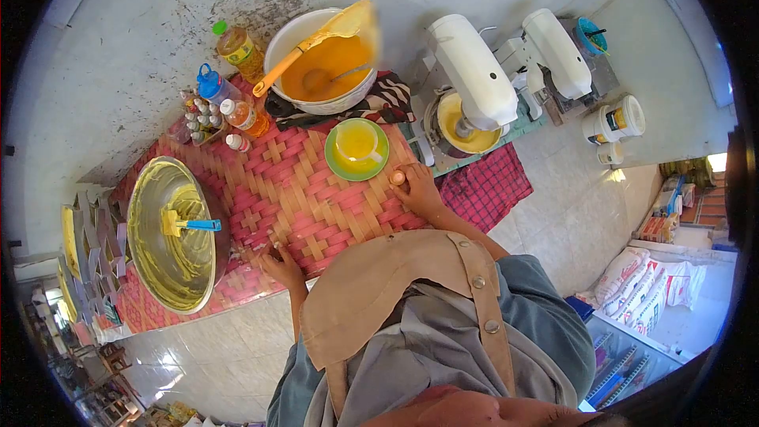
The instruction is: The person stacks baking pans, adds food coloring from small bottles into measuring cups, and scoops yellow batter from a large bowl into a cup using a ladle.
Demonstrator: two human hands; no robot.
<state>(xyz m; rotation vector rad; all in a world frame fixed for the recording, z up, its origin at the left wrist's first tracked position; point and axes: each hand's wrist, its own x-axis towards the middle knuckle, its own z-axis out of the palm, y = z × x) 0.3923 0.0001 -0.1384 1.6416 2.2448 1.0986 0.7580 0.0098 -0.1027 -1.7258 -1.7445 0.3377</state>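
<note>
My right hand (421, 192) is at the table's right side, below the green saucer (337, 164). Its fingers are closed around a small round tan thing (398, 179), too small to name. A clear glass cup (356, 141) with yellow liquid stands on that saucer. My left hand (283, 266) is by the table's front edge, right of a large metal bowl (213, 269). Its fingers look curled, and a pale spot shows at their tips. A spatula (190, 224) with a blue handle lies in the bowl, which is smeared with yellow batter.
A white basin (277, 51) of orange liquid, with an orange spatula (300, 47) across it, stands at the back. Bottles (239, 51) crowd the back left. Two stand mixers (474, 71) are at right; one has a bowl of pale batter. Metal moulds (87, 245) stand far left.
</note>
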